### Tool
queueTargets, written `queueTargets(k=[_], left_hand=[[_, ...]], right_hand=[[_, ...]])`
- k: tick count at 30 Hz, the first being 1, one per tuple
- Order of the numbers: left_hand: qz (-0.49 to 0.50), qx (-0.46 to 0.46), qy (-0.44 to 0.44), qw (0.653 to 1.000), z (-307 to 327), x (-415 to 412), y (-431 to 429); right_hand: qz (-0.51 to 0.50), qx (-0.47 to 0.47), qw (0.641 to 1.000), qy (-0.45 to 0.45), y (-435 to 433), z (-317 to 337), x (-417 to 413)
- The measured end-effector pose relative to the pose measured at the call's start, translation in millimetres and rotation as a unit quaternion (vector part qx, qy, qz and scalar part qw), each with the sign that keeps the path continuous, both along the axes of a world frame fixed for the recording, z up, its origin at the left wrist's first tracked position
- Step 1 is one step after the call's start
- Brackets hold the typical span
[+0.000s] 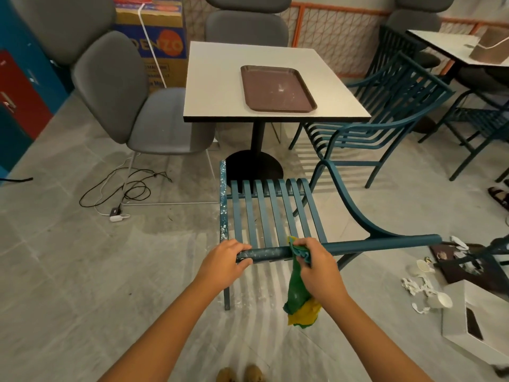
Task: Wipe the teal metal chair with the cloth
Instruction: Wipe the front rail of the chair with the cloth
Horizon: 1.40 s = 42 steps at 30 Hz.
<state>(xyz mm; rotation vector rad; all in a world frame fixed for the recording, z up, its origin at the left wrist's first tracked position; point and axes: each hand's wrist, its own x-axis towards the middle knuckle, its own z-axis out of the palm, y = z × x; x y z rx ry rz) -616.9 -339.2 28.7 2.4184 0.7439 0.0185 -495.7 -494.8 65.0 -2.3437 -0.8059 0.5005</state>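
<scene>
counting first: two hands, one cloth, one chair under them. the left hand point(228, 257) has its fingers curled over the top rail of the teal metal chair point(271, 213), near the rail's left end, thumb below it. the right hand point(316, 261) has its fingers clamped on the cloth point(296, 290), bunching it against the same rail just beside the left hand. the rest of the cloth, green with a yellow end, hangs below the rail. seven slats show on the chair. white specks dot the stretch of rail between the hands and the left side bar.

one white table point(217, 78) stands just beyond the chair, with one brown tray point(278, 89) on it. at least two more teal chairs point(391, 106) sit to its right. four grey padded chairs point(110, 86), by my count, show to the left and along the back. a second table point(451, 48) is at the far right.

open floor point(68, 271) lies to the left of the chair, and beyond it a tangle of cables point(129, 186). to the right it is tighter: torn paper cups point(424, 282) and a white box point(468, 326) lie near the rail's right end.

the floor is grey tile, dusted white beneath the chair. a cardboard box point(154, 37) stands at the back, and an orange wire fence point(338, 31) runs behind the table.
</scene>
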Motion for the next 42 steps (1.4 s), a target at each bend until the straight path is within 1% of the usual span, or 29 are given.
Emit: queueTargets(k=[4, 9, 12, 15, 21, 24, 27, 30, 33, 38, 40, 42], left_hand=[[-0.009, 0.004, -0.002, 1.0, 1, -7, 1], [0.029, 0.03, -0.024, 0.999, 3, -20, 11], [0.032, 0.023, -0.019, 0.999, 3, -24, 14], [0.034, 0.028, -0.02, 0.999, 2, -23, 12], [0.04, 0.028, -0.026, 0.998, 0, -22, 11], [0.04, 0.03, -0.026, 0.998, 0, -22, 12], [0.042, 0.03, -0.025, 0.998, 1, -22, 12], [0.046, 0.035, -0.023, 0.998, 1, -22, 11], [0.049, 0.036, -0.02, 0.998, 1, -22, 10], [0.057, 0.038, -0.024, 0.997, 2, -21, 9], [0.059, 0.038, -0.022, 0.997, 3, -21, 8], [0.059, 0.034, -0.019, 0.997, 2, -20, 8]], right_hand=[[-0.032, 0.012, 0.999, -0.026, -12, -12, 0], [-0.062, 0.045, 0.996, -0.042, -2, -20, -14], [-0.032, 0.067, 0.996, -0.049, 14, -24, -32], [-0.007, 0.053, 0.997, -0.053, 26, -27, -45], [0.013, 0.077, 0.997, -0.016, 10, -18, -30], [-0.018, 0.089, 0.995, -0.029, -3, -10, -15], [-0.052, 0.066, 0.996, -0.041, -9, -11, 0], [-0.038, 0.03, 0.997, -0.054, -3, -17, -5], [-0.031, 0.018, 0.998, -0.06, 9, -22, -19], [0.015, 0.024, 0.998, -0.055, 33, -26, -49], [0.035, 0.028, 0.998, -0.052, 35, -26, -51], [0.045, 0.039, 0.998, -0.031, 31, -23, -44]])
